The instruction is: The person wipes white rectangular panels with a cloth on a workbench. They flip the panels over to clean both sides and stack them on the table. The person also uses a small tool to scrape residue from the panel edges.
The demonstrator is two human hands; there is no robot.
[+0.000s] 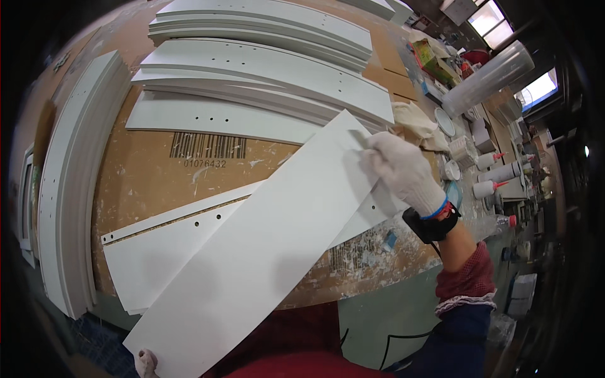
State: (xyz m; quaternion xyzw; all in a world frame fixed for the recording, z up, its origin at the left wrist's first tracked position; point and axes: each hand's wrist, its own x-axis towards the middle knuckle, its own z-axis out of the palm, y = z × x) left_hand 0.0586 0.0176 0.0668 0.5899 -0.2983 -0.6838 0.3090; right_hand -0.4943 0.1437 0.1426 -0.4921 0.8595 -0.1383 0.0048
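A long plain white board (252, 252) lies slantwise in front of me, from the lower left up toward the middle right. My left hand (145, 363), gloved and only partly in view, closes on its near lower corner. At the far right corner my right hand (403, 170), in a white knitted glove, is closed on the board's edge; its fingertips are partly hidden. Under the slanting board lie another white board (170, 252) with dark holes and a narrow white strip (183, 211).
Stacked white boards (271, 63) with drilled holes lie at the back of the cardboard-covered table (138, 183). More white boards (82, 183) stand on edge at the left. Past my right hand are a cloth (419, 126), glue bottles (488, 188) and a clear plastic roll (488, 79).
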